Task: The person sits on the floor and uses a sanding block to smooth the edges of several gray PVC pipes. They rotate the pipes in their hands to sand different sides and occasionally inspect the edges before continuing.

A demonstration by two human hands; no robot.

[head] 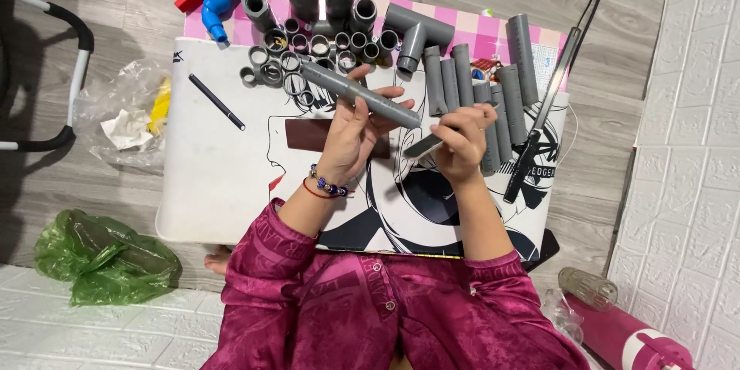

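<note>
Over white table [216,177], hands hold grey pipe [362,95].

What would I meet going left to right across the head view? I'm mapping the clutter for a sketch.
Green plastic bag → black pen → left hand → right hand → black hacksaw → pink bottle.

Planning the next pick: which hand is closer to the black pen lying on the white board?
Left. The left hand, holding a grey pipe, is just right of the black pen; the right hand sits farther right.
</note>
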